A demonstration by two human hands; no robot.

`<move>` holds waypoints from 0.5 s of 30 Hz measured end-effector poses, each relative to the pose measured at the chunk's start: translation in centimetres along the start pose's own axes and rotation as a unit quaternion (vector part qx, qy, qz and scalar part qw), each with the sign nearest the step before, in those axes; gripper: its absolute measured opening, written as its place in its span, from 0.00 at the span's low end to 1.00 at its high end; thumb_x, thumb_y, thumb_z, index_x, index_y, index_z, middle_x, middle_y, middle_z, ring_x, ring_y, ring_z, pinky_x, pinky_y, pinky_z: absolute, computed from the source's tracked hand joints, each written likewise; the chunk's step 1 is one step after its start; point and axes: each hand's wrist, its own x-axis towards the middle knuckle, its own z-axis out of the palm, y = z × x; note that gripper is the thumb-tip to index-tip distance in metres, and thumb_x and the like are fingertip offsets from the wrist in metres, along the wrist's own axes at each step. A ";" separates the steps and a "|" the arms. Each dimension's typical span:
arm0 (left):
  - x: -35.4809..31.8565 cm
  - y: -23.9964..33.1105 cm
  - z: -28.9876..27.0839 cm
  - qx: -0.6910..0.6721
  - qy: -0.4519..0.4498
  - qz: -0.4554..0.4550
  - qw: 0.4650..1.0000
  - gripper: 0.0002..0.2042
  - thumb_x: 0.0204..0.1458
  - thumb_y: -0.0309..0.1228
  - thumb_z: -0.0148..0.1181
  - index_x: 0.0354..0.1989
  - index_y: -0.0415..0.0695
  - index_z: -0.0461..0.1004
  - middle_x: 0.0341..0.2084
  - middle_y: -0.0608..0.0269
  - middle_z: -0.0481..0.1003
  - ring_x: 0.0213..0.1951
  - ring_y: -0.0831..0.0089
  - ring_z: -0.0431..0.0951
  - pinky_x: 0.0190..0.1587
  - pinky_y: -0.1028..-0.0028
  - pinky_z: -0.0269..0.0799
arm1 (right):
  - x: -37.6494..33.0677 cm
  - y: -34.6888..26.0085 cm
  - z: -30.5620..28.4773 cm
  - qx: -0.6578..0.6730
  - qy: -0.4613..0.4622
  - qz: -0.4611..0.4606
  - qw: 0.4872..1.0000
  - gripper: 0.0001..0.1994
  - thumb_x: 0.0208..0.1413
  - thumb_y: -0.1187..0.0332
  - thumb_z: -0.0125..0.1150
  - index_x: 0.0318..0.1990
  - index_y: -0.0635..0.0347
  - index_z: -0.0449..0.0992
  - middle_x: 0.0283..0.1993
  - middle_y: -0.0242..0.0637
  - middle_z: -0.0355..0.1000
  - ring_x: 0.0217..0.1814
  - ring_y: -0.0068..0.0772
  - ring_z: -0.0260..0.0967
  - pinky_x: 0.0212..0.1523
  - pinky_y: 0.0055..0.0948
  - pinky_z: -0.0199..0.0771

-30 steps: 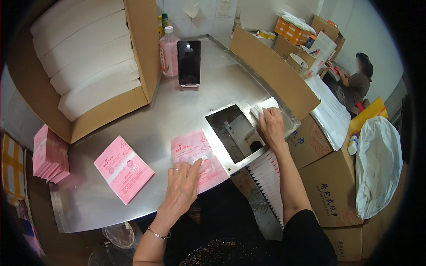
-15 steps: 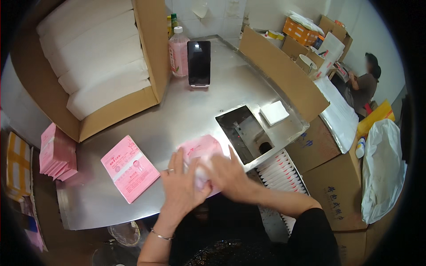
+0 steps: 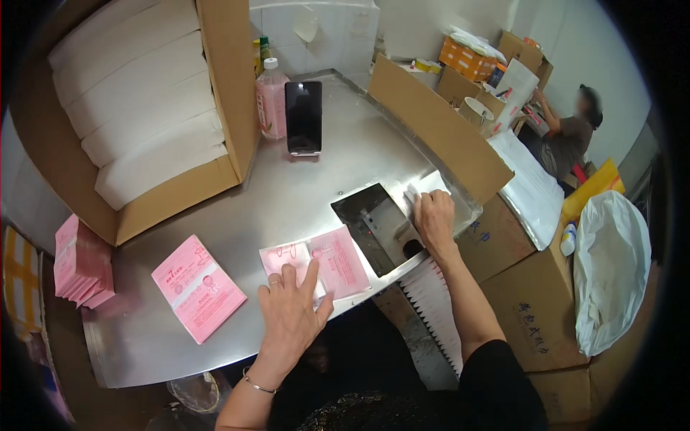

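Note:
On the steel table in front of me lies a pink printed wrapper sheet [image 3: 341, 262] with a small white folded tissue [image 3: 295, 255] on its left part. My left hand [image 3: 291, 309] rests over the tissue and wrapper, its fingers stretched out and apart. To the right, beyond the rectangular cutout [image 3: 381, 233], my right hand [image 3: 435, 221] reaches to a small stack of white folded tissues [image 3: 433, 184]. Its fingers are bent over a white tissue at the stack; how many pieces they grip is hidden. A stack of pink wrappers [image 3: 198, 291] lies left of my left hand.
Further left stand more pink wrappers [image 3: 79, 262]. A cardboard box [image 3: 180, 197] holds white tissue bundles. A phone [image 3: 303, 118] stands before a pink bottle [image 3: 272, 100]. Below the table's right edge is a row of white packs [image 3: 431, 294]; cartons [image 3: 535, 316] stand beyond. A person sits far right.
My right hand has left the wrapper and moved right to the white tissue stack. My left hand stays at the wrapper, which now lies flatter with the tissue showing. The view has shifted slightly.

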 end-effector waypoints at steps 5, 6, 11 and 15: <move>0.8 -1.0 -0.4 0.058 0.062 0.049 0.995 0.25 0.52 0.49 0.64 0.52 0.44 0.75 0.48 0.50 0.69 0.44 0.53 0.67 0.46 0.55 0.59 | 0.3 0.6 0.5 0.069 0.010 0.045 0.997 0.08 0.56 0.70 0.62 0.27 0.66 0.76 0.33 0.44 0.69 0.40 0.47 0.66 0.42 0.45 0.67; 0.8 -0.8 -0.3 0.059 0.059 0.050 0.995 0.25 0.52 0.49 0.64 0.52 0.44 0.75 0.48 0.50 0.69 0.44 0.53 0.67 0.46 0.55 0.59 | 0.2 0.8 0.5 0.093 0.015 0.046 0.994 0.08 0.56 0.71 0.61 0.28 0.65 0.76 0.33 0.44 0.69 0.40 0.47 0.66 0.42 0.45 0.67; 0.9 -0.1 -0.1 0.094 0.034 0.039 0.994 0.27 0.50 0.55 0.64 0.45 0.42 0.75 0.44 0.55 0.70 0.42 0.58 0.70 0.40 0.61 0.64 | 0.1 1.6 -0.1 0.162 -0.016 0.079 0.984 0.05 0.55 0.73 0.60 0.32 0.64 0.79 0.35 0.45 0.70 0.41 0.47 0.66 0.43 0.44 0.67; 1.1 -0.3 0.6 0.036 0.033 0.040 0.998 0.22 0.52 0.46 0.65 0.47 0.40 0.75 0.42 0.52 0.70 0.41 0.58 0.71 0.34 0.64 0.66 | -0.2 1.8 -0.6 0.145 0.032 0.060 0.987 0.11 0.53 0.76 0.58 0.43 0.64 0.80 0.37 0.46 0.72 0.44 0.48 0.68 0.46 0.42 0.68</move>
